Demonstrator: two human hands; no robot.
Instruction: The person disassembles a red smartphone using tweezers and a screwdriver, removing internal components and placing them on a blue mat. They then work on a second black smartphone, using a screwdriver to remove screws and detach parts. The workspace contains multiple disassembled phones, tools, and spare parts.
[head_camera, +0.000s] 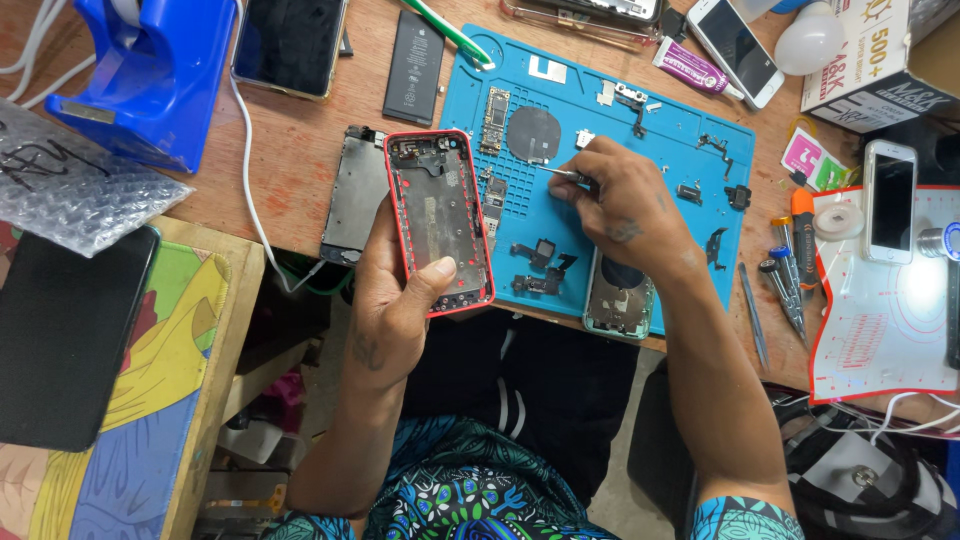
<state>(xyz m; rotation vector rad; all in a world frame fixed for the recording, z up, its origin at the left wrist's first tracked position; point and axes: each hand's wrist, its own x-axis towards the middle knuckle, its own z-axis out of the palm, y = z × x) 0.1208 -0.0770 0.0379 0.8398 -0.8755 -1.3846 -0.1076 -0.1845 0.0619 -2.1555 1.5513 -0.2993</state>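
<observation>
Over the desk edge, your left hand (395, 300) cradles a red phone shell (440, 220), open side up, thumb clamping its lower rim for access. At three o'clock, your right hand (625, 205) pinches thin metal tweezers (562, 173) above the blue rubbery mat (600, 130) dotted with small parts.

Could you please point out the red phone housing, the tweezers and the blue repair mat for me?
Red phone housing (440, 220): head view, inner middle.
Tweezers (562, 173): head view, metal tip section.
Blue repair mat (690, 135): head view, bare upper right area.
</observation>
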